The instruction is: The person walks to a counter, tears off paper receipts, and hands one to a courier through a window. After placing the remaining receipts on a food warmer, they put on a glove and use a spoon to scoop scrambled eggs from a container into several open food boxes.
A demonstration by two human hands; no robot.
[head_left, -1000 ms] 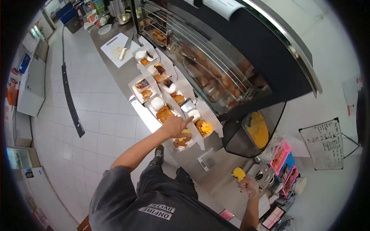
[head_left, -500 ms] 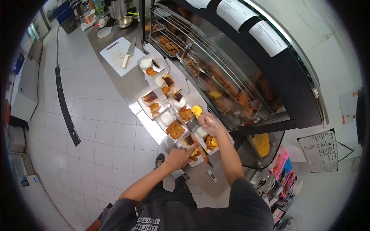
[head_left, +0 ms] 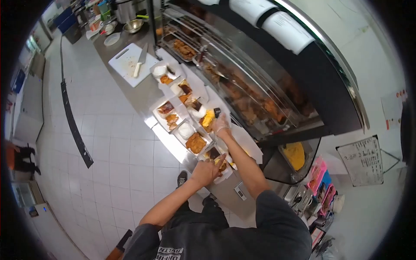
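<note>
Two hands | left hand (head_left: pixel 207 171) partly hides nearest box (head_left: pixel 225 176) | right hand (head_left: pixel 222 125) blurred

Yellow scrambled-egg heap (head_left: pixel 208 117) inside open white meal box (head_left: pixel 211 99), mid-row on steel counter (head_left: pixel 142 92).

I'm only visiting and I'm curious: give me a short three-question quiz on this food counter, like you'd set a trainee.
1. True or false: the right hand is right beside some yellow food.
2. What lies on the white cutting board? A: a knife. B: a bottle. C: a plate.
3. Fill in the missing word: of the row of boxes, the left hand is at the food box ____ to the person.

Key: 1 true; 2 A; 3 nearest.
</note>
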